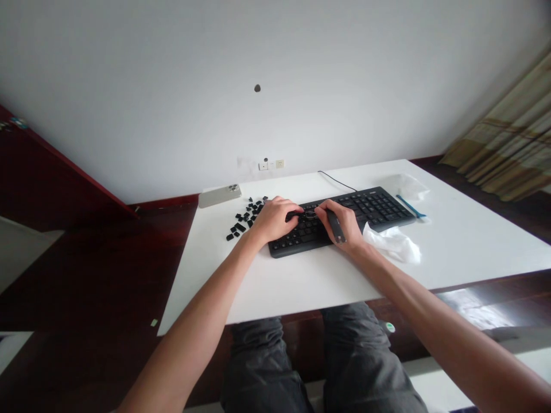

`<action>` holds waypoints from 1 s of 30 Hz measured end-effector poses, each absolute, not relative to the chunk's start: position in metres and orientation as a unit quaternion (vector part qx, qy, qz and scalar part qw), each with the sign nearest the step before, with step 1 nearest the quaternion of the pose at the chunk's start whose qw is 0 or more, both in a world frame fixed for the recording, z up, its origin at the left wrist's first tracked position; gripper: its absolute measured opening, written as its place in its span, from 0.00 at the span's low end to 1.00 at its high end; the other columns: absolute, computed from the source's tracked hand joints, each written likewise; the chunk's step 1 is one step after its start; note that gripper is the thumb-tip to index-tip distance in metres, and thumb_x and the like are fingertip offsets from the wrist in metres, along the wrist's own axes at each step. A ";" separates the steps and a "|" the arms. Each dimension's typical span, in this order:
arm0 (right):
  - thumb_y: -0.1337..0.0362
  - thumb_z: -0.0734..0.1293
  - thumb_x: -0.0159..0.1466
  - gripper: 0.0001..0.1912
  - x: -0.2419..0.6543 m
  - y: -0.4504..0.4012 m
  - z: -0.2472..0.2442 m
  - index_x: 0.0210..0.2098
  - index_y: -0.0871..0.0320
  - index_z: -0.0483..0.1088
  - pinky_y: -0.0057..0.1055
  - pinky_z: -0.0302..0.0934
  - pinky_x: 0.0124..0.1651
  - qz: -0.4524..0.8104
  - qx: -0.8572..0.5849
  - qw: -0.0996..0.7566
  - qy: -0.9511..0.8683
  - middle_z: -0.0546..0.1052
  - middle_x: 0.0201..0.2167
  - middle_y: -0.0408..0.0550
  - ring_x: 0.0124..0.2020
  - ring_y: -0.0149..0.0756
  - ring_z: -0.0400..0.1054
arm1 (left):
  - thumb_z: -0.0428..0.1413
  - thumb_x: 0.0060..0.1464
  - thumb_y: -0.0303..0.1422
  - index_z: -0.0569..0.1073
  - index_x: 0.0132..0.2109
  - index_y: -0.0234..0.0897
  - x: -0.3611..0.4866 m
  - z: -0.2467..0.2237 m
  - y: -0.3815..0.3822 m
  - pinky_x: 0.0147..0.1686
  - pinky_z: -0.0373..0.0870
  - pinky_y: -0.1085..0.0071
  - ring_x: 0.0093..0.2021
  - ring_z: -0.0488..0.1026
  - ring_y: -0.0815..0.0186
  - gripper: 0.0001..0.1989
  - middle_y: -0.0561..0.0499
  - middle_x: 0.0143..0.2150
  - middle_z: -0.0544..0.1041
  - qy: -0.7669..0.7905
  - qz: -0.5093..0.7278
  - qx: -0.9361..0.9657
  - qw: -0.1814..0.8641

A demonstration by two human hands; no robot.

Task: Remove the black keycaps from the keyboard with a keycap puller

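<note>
Right hand: grip pinches the keycap puller over the black keyboard. Left hand: grip curled on keys, hold unclear. Loose keycaps lie left on the white surface.

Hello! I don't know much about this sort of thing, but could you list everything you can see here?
white desk: one, white, in front of the person
keyboard: one, black, middle of the desk
loose keycaps: many, black, heaped left of the keyboard
keycap puller: one, dark with a wire loop, over the keyboard
smartphone: one, pale grey, back left of the desk
crumpled tissue: one, white, right of the keyboard
plastic bag: one, translucent, back right of the desk
slim tool: one, blue, beside the plastic bag
cable: one, black, behind the keyboard
wall socket: one, white, low on the wall
curtain: one, beige patterned, far right
left hand: one, on the keyboard
right hand: one, holding the keycap puller
</note>
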State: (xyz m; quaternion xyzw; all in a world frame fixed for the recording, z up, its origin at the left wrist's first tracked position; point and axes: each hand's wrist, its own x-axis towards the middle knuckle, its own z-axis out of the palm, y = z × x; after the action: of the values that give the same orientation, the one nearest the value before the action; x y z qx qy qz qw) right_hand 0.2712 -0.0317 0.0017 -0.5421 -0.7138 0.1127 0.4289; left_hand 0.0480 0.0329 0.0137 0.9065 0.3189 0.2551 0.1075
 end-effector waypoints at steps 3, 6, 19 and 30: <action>0.54 0.63 0.74 0.15 0.273 -0.029 -0.001 0.33 0.54 0.67 0.35 0.60 0.38 0.118 -0.521 0.411 -0.739 0.74 0.30 0.45 0.32 0.37 0.67 | 0.59 0.61 0.30 0.79 0.57 0.42 0.051 0.016 0.027 0.62 0.71 0.56 0.58 0.75 0.54 0.18 0.49 0.56 0.82 0.295 0.226 0.920 0.127; 0.55 0.63 0.74 0.14 0.274 -0.028 -0.004 0.33 0.54 0.68 0.35 0.61 0.40 0.119 -0.498 0.394 -0.763 0.74 0.32 0.46 0.34 0.39 0.68 | 0.62 0.59 0.33 0.76 0.62 0.41 0.048 0.018 0.026 0.66 0.68 0.54 0.62 0.73 0.52 0.23 0.46 0.61 0.79 0.284 0.197 0.927 0.148; 0.69 0.65 0.64 0.06 0.288 0.015 0.044 0.33 0.55 0.75 0.34 0.61 0.37 0.216 -0.403 0.203 -0.866 0.80 0.30 0.45 0.30 0.36 0.70 | 0.72 0.49 0.54 0.64 0.73 0.45 0.040 0.017 0.033 0.69 0.62 0.51 0.70 0.66 0.44 0.50 0.42 0.71 0.70 0.297 0.148 0.931 0.151; 0.78 0.63 0.52 0.21 0.288 0.045 0.040 0.35 0.50 0.80 0.35 0.64 0.36 0.237 -0.353 0.129 -0.896 0.84 0.35 0.45 0.32 0.40 0.77 | 0.71 0.44 0.60 0.45 0.80 0.38 0.038 0.009 0.035 0.65 0.65 0.52 0.69 0.68 0.39 0.69 0.34 0.70 0.70 0.337 0.132 0.918 0.161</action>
State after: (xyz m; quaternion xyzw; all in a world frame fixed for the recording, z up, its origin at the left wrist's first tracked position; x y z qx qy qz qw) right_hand 0.2879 0.0454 0.0404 -0.3532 -0.8959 0.2367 0.1292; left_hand 0.0381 0.0346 0.0090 0.9181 0.3373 0.1316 0.1611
